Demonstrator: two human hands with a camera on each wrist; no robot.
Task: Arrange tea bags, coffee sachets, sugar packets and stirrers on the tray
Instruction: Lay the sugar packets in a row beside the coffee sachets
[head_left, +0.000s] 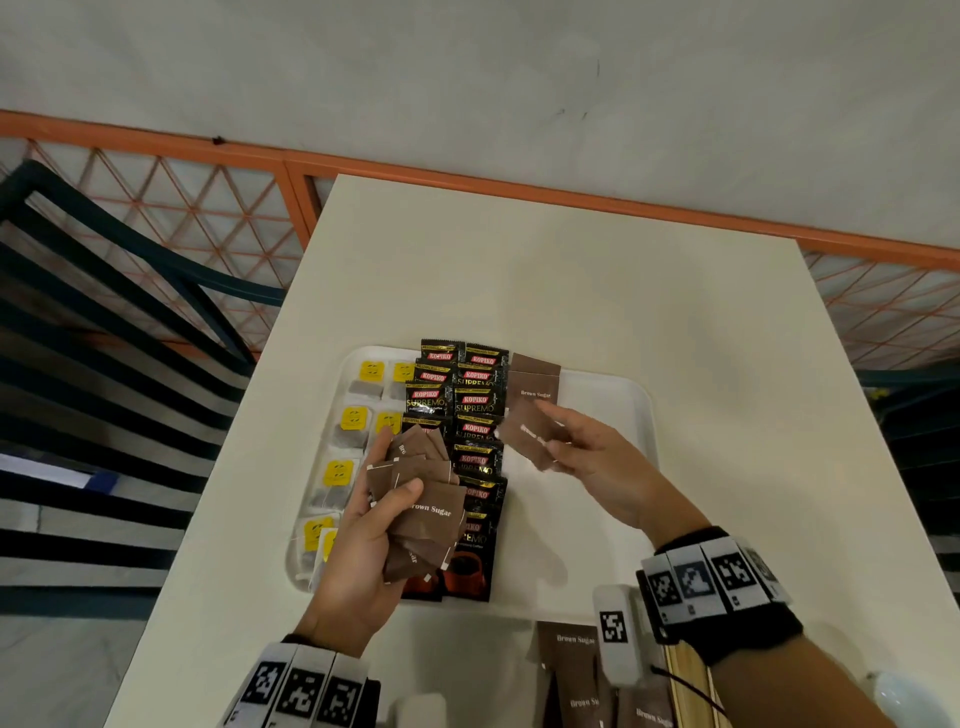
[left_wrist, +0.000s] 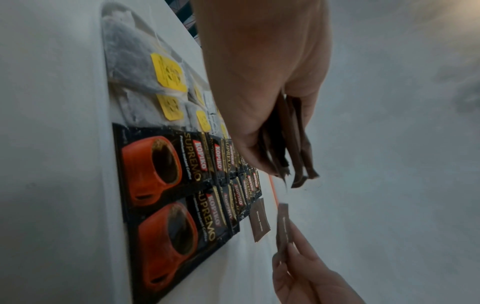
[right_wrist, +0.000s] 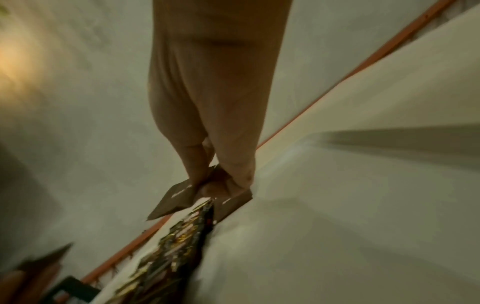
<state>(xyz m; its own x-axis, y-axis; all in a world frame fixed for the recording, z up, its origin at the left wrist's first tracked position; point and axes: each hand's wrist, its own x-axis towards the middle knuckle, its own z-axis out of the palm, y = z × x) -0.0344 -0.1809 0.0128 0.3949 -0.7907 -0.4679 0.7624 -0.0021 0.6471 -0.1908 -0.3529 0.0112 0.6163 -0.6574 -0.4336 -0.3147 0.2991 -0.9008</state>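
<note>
A white tray (head_left: 613, 410) lies on the table. Tea bags with yellow tags (head_left: 347, 426) fill its left side, and black Kopiko coffee sachets (head_left: 475, 410) run in two columns down its middle. Two brown sugar packets (head_left: 535, 387) lie at the tray's far edge, right of the sachets. My left hand (head_left: 363, 540) grips a fanned bunch of brown sugar packets (head_left: 428, 512) above the sachets. My right hand (head_left: 597, 457) pinches a single brown sugar packet (head_left: 530, 439) just above the tray, near the two laid ones; in the right wrist view the same packet (right_wrist: 176, 199) sits between fingers and thumb.
More brown sugar packets (head_left: 576, 670) and wooden stirrers (head_left: 685, 680) lie at the table's near edge, right of centre. Beyond the table stands an orange lattice railing (head_left: 208, 208); a dark slatted chair (head_left: 104, 364) is at the left. The tray's right half is bare.
</note>
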